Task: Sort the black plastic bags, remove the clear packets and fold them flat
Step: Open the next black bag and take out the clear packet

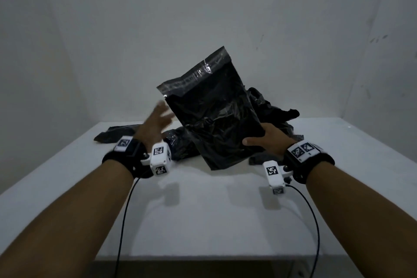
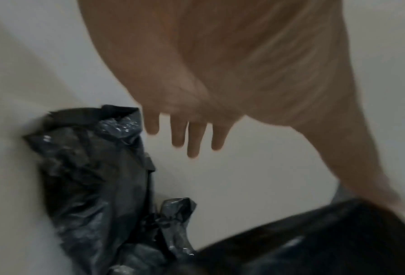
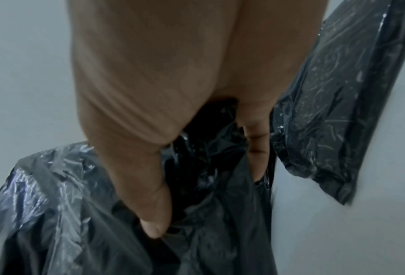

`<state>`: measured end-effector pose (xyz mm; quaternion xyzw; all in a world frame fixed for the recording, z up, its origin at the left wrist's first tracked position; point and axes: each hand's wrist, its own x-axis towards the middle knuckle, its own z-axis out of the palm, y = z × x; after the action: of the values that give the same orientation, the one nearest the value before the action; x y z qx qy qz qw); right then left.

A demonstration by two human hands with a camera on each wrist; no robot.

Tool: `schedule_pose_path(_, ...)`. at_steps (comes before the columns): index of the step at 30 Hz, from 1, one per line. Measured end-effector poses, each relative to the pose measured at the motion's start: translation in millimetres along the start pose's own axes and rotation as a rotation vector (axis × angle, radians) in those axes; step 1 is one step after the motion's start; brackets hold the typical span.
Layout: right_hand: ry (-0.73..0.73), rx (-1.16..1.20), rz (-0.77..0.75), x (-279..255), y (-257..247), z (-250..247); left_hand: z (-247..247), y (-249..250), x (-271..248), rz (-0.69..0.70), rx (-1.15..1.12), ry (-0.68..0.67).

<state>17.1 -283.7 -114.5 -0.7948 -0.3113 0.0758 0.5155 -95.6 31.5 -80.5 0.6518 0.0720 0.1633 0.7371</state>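
A clear packet (image 1: 212, 108) with black material inside is tilted in the air above the table (image 1: 203, 210). My right hand (image 1: 259, 140) grips its lower right edge, thumb on the front and fingers hidden behind. In the right wrist view the thumb (image 3: 152, 214) presses into the crinkled plastic of the packet (image 3: 55, 204). My left hand (image 1: 161, 115) hovers just left of the packet, blurred and holding nothing, with its fingers (image 2: 192, 137) spread straight. A pile of crumpled black bags (image 1: 270, 106) lies behind the packet.
A flat dark bag (image 1: 119, 132) lies at the table's back left; the left wrist view shows a crumpled black bag (image 2: 90, 176) below the fingers. Another plastic-covered dark bag (image 3: 338, 93) is to the right of my right hand. White walls stand close behind.
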Motion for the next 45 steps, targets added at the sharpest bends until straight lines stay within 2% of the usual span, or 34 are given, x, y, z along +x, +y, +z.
schedule_pose_path(2,0.006,0.053,0.010,0.5,4.4,5.4,1.7,-15.0,-3.8,-0.048,-0.060,-0.204)
schedule_pose_path(4,0.010,0.049,0.032,1.2,9.4,9.4,13.9,-22.7,-6.9,0.003,-0.031,-0.277)
schedule_pose_path(8,-0.061,0.023,0.066,1.4,15.9,15.6,34.5,-18.9,-6.0,0.112,-0.114,-0.066)
schedule_pose_path(12,-0.087,0.171,0.088,0.8,8.1,16.2,46.7,-10.1,-6.8,0.157,-0.090,-0.072)
schedule_pose_path(15,-0.027,0.460,0.049,7.9,-8.7,14.0,55.2,-4.7,-8.9,0.196,-0.026,-0.104)
schedule_pose_path(16,0.028,0.493,0.033,10.1,-17.0,11.9,58.0,-2.0,-10.5,0.208,-0.004,-0.113)
schedule_pose_path(19,0.171,0.488,-0.051,15.0,-38.5,2.8,62.3,9.7,-12.5,0.208,0.052,-0.083)
schedule_pose_path(22,0.197,0.479,-0.092,17.9,-47.7,-6.8,64.0,23.1,-14.8,0.213,0.089,-0.032)
schedule_pose_path(32,0.288,0.489,-0.197,15.1,-57.9,-9.5,63.5,29.1,-9.1,0.168,-0.045,-0.103)
schedule_pose_path(39,0.345,0.478,-0.253,18.2,-61.6,-10.2,53.6,25.8,1.1,0.234,0.011,-0.124)
schedule_pose_path(43,0.348,0.497,-0.277,21.0,-62.5,-9.9,46.6,21.1,-0.6,0.278,0.045,-0.253)
schedule_pose_path(45,0.348,0.499,-0.297,20.8,-62.5,-10.0,41.2,13.9,-0.3,0.231,0.112,-0.328)
